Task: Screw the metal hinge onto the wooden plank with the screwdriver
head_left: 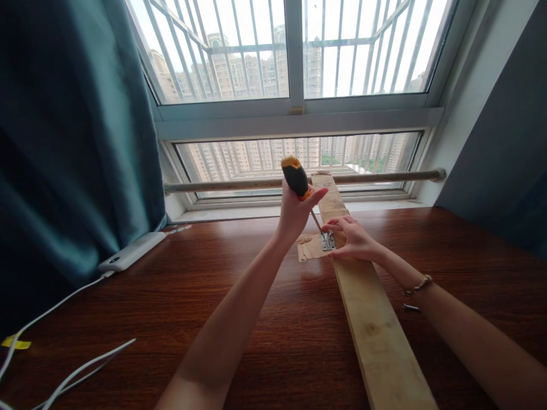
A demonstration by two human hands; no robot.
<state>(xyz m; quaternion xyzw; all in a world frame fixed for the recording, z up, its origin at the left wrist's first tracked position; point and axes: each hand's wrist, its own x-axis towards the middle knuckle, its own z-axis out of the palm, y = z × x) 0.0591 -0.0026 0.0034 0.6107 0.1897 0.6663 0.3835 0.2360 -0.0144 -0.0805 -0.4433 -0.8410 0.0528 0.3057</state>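
My left hand (293, 212) is wrapped round the black and yellow handle of a screwdriver (296, 176). The screwdriver leans, its shaft running down to a metal hinge (328, 241). That hinge lies across a long wooden board (376, 324) and a short piece of wood (310, 248) at the board's left side. My right hand (354, 239) rests on the board, thumb and forefinger spread around the hinge's right side and touching close to its edges. Whether a screw sits under the screwdriver's tip is too small to tell.
A small metal screw or bolt (411, 307) lies on the brown table (239, 319) under my right forearm. At the left are a white power strip (132, 251), white cables (89, 364) and a dark curtain (81, 125). A horizontal rail (239, 185) crosses before the window.
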